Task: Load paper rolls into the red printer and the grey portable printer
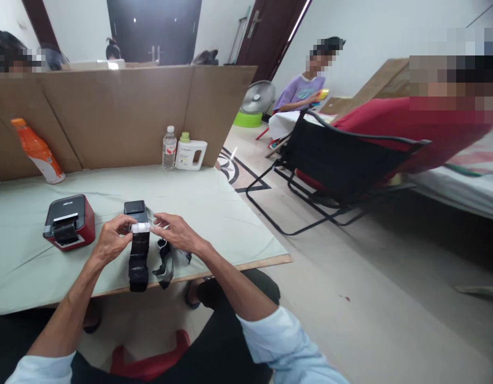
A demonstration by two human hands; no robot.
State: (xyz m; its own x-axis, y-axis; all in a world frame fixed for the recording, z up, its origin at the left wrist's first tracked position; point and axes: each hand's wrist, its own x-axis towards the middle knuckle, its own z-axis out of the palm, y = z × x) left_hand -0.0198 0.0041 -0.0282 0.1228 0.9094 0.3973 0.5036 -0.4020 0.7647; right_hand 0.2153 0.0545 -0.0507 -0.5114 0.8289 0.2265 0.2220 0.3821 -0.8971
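Small white paper roll (141, 228) was pinched betw. L hand (110, 241) & R hand (175, 233) over black handheld printer (137, 242), not yet seated inside.

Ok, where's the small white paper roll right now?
The white paper roll sits between the left hand and right hand, over the black device.

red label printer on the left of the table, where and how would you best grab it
Probably by its two red side walls, coming down from above with one hand spanning the body. The red label printer sits flat and boxy on the table, sides clear. Avoid the black front flap, which looks hinged.
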